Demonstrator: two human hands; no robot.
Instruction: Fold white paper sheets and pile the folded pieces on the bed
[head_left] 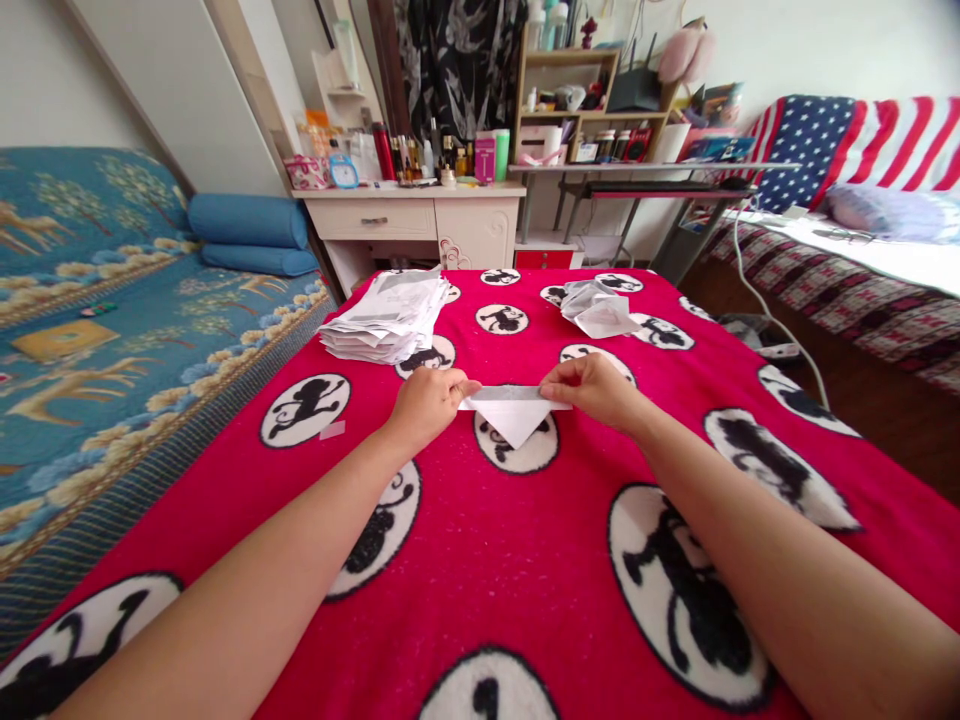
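Note:
A partly folded sheet of paper lies over the red cloth, with a long straight band along its far edge and a triangular point toward me. My left hand pinches the band's left end between thumb and fingers. At the other end, my right hand is closed on the paper in the same way. Beyond my left hand sits a thick stack of paper sheets. Several folded paper pieces lie in a small heap past my right hand.
The red cloth with black-and-white round prints covers the table. A small paper scrap lies at left. A blue sofa stands to the left, a cluttered white dresser behind, and a bed at right.

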